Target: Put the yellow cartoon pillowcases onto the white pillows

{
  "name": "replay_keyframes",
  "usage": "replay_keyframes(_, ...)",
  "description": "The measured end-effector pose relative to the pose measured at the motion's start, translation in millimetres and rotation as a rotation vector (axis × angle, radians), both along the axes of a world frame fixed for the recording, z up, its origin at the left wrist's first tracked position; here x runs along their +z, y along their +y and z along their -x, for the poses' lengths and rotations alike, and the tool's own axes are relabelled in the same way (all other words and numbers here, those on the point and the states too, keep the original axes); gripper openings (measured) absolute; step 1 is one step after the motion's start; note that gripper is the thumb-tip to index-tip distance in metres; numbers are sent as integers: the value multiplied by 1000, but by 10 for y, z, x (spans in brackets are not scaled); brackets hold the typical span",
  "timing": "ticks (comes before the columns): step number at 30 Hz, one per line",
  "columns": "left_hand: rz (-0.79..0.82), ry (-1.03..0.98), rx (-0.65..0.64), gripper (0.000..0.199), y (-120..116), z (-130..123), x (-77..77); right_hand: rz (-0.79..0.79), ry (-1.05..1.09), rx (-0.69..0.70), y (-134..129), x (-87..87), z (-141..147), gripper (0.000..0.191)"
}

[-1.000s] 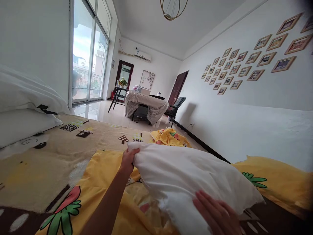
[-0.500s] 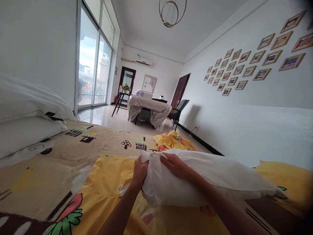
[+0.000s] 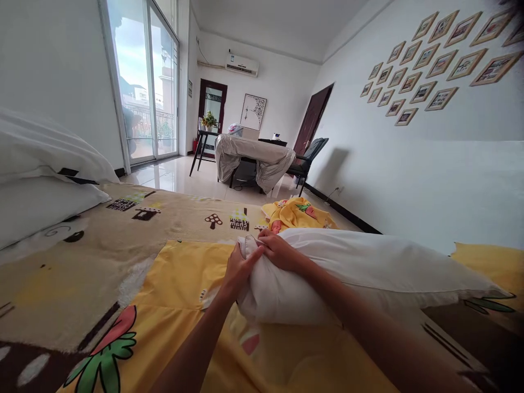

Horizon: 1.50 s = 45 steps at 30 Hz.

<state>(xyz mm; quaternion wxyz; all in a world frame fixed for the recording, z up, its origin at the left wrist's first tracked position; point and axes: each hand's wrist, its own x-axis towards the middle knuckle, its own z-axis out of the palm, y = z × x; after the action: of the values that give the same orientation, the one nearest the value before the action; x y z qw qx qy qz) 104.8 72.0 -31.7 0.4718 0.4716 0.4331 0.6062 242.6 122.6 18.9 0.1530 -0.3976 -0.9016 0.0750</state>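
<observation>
A long white pillow (image 3: 352, 267) lies on its side across the right half of the bed. Its left end is bunched between both of my hands. My left hand (image 3: 240, 270) grips the near left corner, thumb on top of the fabric. Just to the right, my right hand (image 3: 280, 251) pinches the top of the same end, and its fingertips are partly hidden by cloth. Under the pillow and to its left spreads a yellow pillowcase (image 3: 184, 278) with a carrot-like print, lying flat on the beige patterned blanket (image 3: 180, 210).
Crumpled yellow cloth (image 3: 301, 214) lies beyond the pillow. More yellow fabric (image 3: 487, 262) is at the far right. White pillows (image 3: 49, 202) are stacked at the left. Past the bed stand a covered table (image 3: 254, 153) and a dark chair (image 3: 309, 161).
Both hands stay on the pillow's left end; the right hand has shifted closer to the left, gathering the corner. The camera view has tilted downward.
</observation>
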Motion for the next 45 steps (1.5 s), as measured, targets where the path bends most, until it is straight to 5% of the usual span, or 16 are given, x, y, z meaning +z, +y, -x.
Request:
replay_keyframes(11, -180, 856, 54, 16, -298, -16, 278, 218, 192, 91, -254, -15, -213, 26)
replay_keyframes(17, -426, 876, 221, 6, -378, -14, 380, 72, 180, -61, -385, -10, -205, 24)
replay_keyframes(21, -684, 673, 430, 6, -558, 79, 551, 3, 237, -146, -410, 252, -265, 30)
replay_keyframes(24, -857, 734, 280, 33, -706, 108, 632, -101, 345, -223, -429, 606, -430, 35)
replay_keyframes(27, -917, 857, 60, 28, -741, 1, 565, -174, 442, -272, -518, 960, -644, 39)
replay_keyframes(33, -757, 608, -57, 22, -663, -359, 330, -181, 611, -383, -839, 1252, -912, 41)
replay_keyframes(36, -395, 179, -185, 26, -614, -386, 331, -176, 640, -410, -933, 1251, -931, 41)
replay_keyframes(40, 85, -350, -519, 42, -536, -303, 380, -162, 623, -383, -967, 1220, -868, 40)
replay_keyframes(45, 120, -415, -565, 40, -532, -289, 384, -140, 598, -370, -928, 1161, -791, 42)
